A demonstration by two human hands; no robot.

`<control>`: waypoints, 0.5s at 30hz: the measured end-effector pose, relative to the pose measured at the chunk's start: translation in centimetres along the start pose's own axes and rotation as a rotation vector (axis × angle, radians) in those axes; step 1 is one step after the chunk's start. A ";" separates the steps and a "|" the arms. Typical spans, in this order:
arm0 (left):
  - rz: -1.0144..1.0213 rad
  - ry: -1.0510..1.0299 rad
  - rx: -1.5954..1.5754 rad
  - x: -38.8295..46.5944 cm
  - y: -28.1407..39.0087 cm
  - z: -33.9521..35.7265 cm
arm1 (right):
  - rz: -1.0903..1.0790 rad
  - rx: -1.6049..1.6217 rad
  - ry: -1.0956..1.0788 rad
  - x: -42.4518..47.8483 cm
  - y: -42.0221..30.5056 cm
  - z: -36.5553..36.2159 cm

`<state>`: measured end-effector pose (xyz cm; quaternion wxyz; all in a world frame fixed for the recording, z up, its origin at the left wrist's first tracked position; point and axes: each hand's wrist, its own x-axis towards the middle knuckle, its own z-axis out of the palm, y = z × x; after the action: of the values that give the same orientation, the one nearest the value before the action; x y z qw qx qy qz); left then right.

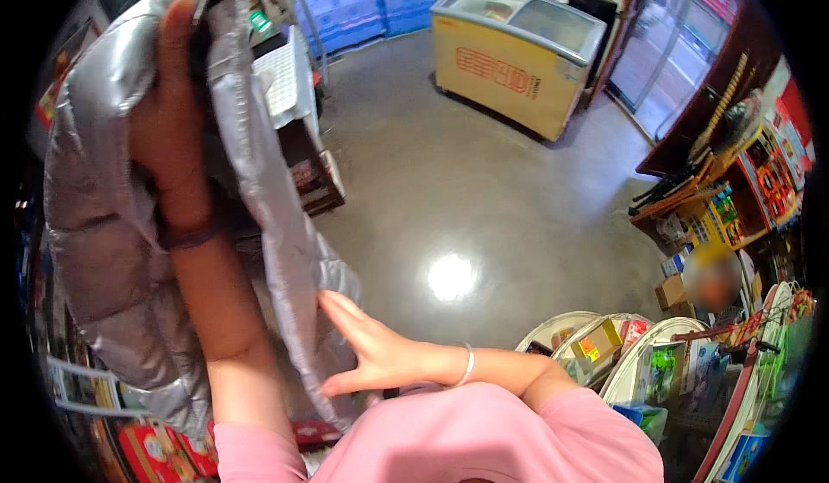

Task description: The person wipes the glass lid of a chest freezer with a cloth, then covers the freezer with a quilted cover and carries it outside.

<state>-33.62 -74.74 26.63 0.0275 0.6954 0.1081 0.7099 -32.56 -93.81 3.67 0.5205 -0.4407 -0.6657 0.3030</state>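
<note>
A silver quilted puffer garment [97, 276] hangs raised on the left side of the view, its long edge running down towards my chest. My left hand [175, 107] reaches up inside its opening, blurred and in shade, with the thumb pointing up and fabric bunched around the hand. The other fingers of that hand are mostly hidden, and a dark band circles the wrist. Lower down, my right hand [375, 353] touches the garment near its edge, thumb and a finger spread apart. Whether that hand pinches the fabric is unclear. A pale bangle [467, 363] sits on the right wrist.
Grey floor [388, 204] stretches ahead. A yellow chest freezer [505, 72] stands at the back, near a glass door [667, 49]. Beside the garment is a counter [304, 153] with a white top. Goods fill racks [673, 379] at right, where a person [712, 282] is partly visible.
</note>
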 end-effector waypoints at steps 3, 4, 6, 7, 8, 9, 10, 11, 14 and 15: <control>-0.091 -0.056 -0.116 -0.6 -2.2 8.6 | 0.015 -0.115 0.170 2.3 1.6 -7.1; -0.172 -0.093 -0.177 -0.6 -3.0 10.8 | -0.019 -0.212 0.253 3.6 2.8 -9.2; -0.059 -0.076 -0.260 -1.7 -6.6 17.1 | 0.065 -0.423 0.425 5.9 7.2 -13.4; 0.002 -0.058 -0.287 -1.8 -8.4 20.0 | 0.112 -0.490 0.513 7.3 9.5 -16.0; 0.049 -0.042 -0.297 -1.8 -9.6 22.3 | 0.111 -0.529 0.558 8.1 13.1 -19.2; 0.053 -0.022 -0.327 -2.5 -10.5 25.2 | 0.130 -0.575 0.608 8.2 16.3 -22.8; 0.059 -0.002 -0.350 -3.1 -11.5 28.0 | 0.186 -0.700 0.710 8.4 17.8 -26.6; 0.028 0.015 -0.384 -3.7 -13.9 30.1 | 0.228 -0.817 0.808 9.1 19.2 -30.8; 0.069 0.036 -0.392 -3.7 -21.3 38.2 | 0.191 -1.146 1.057 10.4 21.1 -45.8; 0.196 0.044 -0.337 -3.6 -23.1 41.4 | 0.167 -1.220 1.122 11.1 20.5 -50.4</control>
<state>5.03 -48.09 19.07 0.0720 0.6723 -0.0800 0.7324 20.59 -77.85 4.56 0.4208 -0.7787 -0.3198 -0.3380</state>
